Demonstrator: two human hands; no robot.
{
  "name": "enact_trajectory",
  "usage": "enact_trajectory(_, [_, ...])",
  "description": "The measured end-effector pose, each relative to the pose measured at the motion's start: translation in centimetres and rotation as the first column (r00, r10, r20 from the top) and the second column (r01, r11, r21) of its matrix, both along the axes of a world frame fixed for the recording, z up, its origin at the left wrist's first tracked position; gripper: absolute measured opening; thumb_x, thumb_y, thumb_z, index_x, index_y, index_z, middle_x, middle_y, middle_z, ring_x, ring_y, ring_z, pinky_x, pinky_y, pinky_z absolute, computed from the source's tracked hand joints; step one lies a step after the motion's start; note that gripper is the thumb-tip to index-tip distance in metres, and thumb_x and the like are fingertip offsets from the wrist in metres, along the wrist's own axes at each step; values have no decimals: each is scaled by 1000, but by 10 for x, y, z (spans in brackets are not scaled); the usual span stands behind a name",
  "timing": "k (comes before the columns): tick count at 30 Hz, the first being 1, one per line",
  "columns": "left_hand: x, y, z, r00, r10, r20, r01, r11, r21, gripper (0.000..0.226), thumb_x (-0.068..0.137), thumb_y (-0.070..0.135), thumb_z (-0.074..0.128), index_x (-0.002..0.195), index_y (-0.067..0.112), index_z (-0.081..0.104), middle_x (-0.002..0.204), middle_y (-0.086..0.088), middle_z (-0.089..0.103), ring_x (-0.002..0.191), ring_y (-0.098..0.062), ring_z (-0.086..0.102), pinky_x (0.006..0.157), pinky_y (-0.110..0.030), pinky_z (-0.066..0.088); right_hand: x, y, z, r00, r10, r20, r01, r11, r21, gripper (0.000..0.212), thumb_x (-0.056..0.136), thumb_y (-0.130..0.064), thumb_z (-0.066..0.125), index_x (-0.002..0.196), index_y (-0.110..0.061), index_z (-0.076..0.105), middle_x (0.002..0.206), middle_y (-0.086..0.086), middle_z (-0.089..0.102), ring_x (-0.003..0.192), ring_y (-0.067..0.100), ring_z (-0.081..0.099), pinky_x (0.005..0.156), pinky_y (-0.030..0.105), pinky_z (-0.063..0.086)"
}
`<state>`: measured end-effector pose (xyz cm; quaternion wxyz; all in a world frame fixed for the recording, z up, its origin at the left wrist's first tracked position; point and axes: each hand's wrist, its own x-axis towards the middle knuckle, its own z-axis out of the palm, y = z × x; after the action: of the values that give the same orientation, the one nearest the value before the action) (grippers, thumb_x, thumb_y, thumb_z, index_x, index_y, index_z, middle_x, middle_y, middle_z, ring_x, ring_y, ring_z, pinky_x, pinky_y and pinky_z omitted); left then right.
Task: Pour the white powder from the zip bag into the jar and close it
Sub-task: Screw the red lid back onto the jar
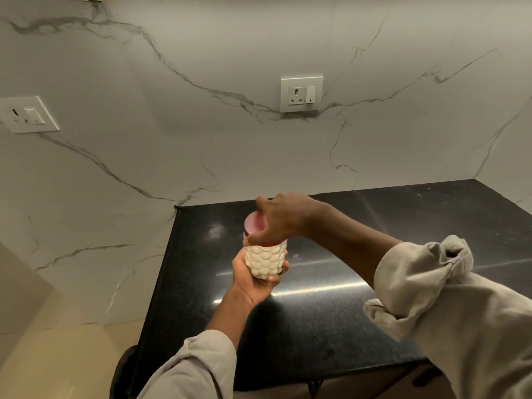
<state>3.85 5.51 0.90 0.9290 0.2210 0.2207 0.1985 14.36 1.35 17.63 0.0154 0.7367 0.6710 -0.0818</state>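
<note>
A bubble-textured jar (pixel 264 262) filled with white powder is held up in the air above the black counter (pixel 359 312). My left hand (pixel 253 279) grips the jar from below, fingers curled round its base. A pink lid (pixel 254 224) sits on the jar's mouth. My right hand (pixel 283 218) comes over from the right and grips the lid from above, thumb and fingers wrapped round its rim. The zip bag is not in view.
A marble wall rises behind and to the left of the counter, with one socket plate (pixel 301 94) at the back and another socket plate (pixel 27 115) on the left. The counter's front edge (pixel 316 377) lies near the frame's bottom.
</note>
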Motion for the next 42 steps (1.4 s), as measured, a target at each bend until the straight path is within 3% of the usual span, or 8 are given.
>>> enact_trajectory(5, [-3, 7, 2, 999, 41, 1, -41, 999, -14, 59, 92, 51, 37, 116, 5, 67, 101, -19, 66, 74, -30, 64, 39, -20, 41, 10, -4, 7, 964, 56, -261, -79, 994, -78, 75, 80, -59, 64, 143, -41, 27, 122, 2, 44, 100, 21, 47, 74, 29, 41])
enact_trajectory(12, [2, -3, 4, 989, 114, -96, -102, 987, 123, 60, 93, 50, 35, 121, 5, 63, 101, -20, 71, 74, -33, 64, 42, -23, 38, 10, -7, -4, 993, -60, 106, 48, 993, 110, 87, 71, -86, 47, 127, -20, 46, 103, 2, 61, 87, 22, 60, 67, 30, 48])
enact_trajectory(17, [0, 0, 5, 990, 75, -116, -60, 990, 127, 63, 93, 49, 34, 128, 3, 60, 105, -20, 69, 74, -33, 65, 42, -22, 38, 18, -8, 10, 957, 41, -289, -96, 979, -178, 79, 75, -54, 73, 140, -45, 28, 136, 1, 33, 118, 27, 42, 84, 35, 54])
enact_trajectory(24, [3, -2, 6, 994, 55, -95, -43, 991, 126, 66, 92, 51, 36, 131, 2, 58, 108, -22, 67, 76, -35, 63, 41, -23, 43, 11, -15, -6, 1000, -17, 14, 15, 992, 128, 85, 75, -83, 46, 129, -18, 46, 114, 6, 64, 87, 19, 60, 67, 27, 48])
enact_trajectory(28, [0, 1, 7, 995, 44, -94, -34, 994, 104, 67, 88, 49, 39, 133, 2, 55, 109, -21, 66, 77, -34, 64, 40, -23, 42, 13, -16, 5, 988, 138, -63, -140, 990, -24, 81, 78, -69, 59, 145, -36, 26, 135, 4, 38, 113, 26, 49, 80, 32, 52])
enact_trajectory(34, [7, -9, 14, 990, 74, -124, -56, 988, 141, 62, 95, 49, 31, 114, 4, 69, 104, -23, 69, 73, -35, 63, 42, -23, 40, -2, -14, -13, 993, -64, 98, 39, 970, 238, 61, 89, -66, 43, 121, -16, 55, 96, 4, 61, 78, 16, 54, 58, 24, 39])
enact_trajectory(39, [3, -7, 7, 984, 135, -115, -124, 988, 94, 61, 94, 48, 30, 122, 5, 63, 102, -20, 71, 73, -34, 64, 42, -22, 37, 11, -13, -6, 978, -60, -201, 42, 995, -92, 78, 80, -68, 56, 142, -27, 32, 126, 7, 48, 101, 24, 53, 75, 30, 51])
enact_trajectory(42, [1, -7, 7, 973, 177, -146, -156, 977, 147, 60, 96, 44, 26, 118, 5, 65, 96, -20, 72, 70, -33, 65, 41, -22, 36, 18, -17, -9, 963, -54, -263, 37, 997, -71, 77, 78, -67, 59, 140, -35, 28, 127, 6, 46, 102, 23, 51, 74, 30, 49])
